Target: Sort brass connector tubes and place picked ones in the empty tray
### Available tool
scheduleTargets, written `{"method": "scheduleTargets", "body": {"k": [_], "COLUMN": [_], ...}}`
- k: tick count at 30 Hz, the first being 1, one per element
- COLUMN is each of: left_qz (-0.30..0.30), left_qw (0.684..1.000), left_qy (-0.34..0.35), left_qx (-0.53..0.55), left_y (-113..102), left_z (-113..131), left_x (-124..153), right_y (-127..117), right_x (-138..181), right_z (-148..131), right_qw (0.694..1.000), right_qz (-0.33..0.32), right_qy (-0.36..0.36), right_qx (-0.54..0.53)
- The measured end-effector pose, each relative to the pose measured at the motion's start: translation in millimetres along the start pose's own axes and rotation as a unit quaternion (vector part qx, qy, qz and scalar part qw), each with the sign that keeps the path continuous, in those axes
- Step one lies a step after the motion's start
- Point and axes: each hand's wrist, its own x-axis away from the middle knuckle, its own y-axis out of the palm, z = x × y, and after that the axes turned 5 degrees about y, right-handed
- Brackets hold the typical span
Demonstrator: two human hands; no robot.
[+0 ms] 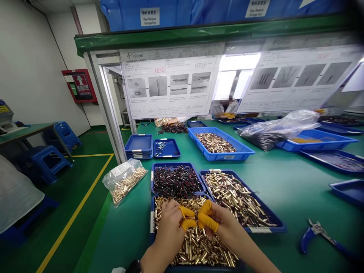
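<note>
My left hand (172, 222) and my right hand (217, 222) meet above a blue tray (152, 223) full of brass-coloured metal sleeves (196, 246). Yellow finger cots cover the thumb and fingertips of each hand. Both hands are closed in a pinch, fingertips almost touching; the small piece between them is mostly hidden by the fingers. Just beyond lies a tray of dark wired parts (176, 180) with red and black leads. To the right, another tray holds brass sleeves with dark wires (236, 197).
A clear bag of brass sleeves (127, 184) lies left of the trays. Farther back are stacked blue trays (139, 144), a small tray (167, 148) and a large blue bin (227, 156). Blue-handled pliers (317, 229) rest at right. A co-worker's hand (172, 121) shows across the table.
</note>
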Motion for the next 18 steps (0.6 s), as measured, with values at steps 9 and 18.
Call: {"method": "scheduleTargets", "body": {"k": [9, 18], "left_qz": [0.039, -0.090], "left_qw": [0.991, 0.992], "left_qy": [0.128, 0.034], "left_qx": [0.028, 0.085], "left_y": [3, -15], "left_z": [-3, 12], "left_x": [4, 3], "right_y": [9, -16], "right_x": [-1, 8], "right_z": [-8, -21], "right_qw": [0.996, 0.997], "right_qz": [-0.024, 0.037], "right_qy": [0.072, 0.020], "right_qx": [-0.037, -0.058]}}
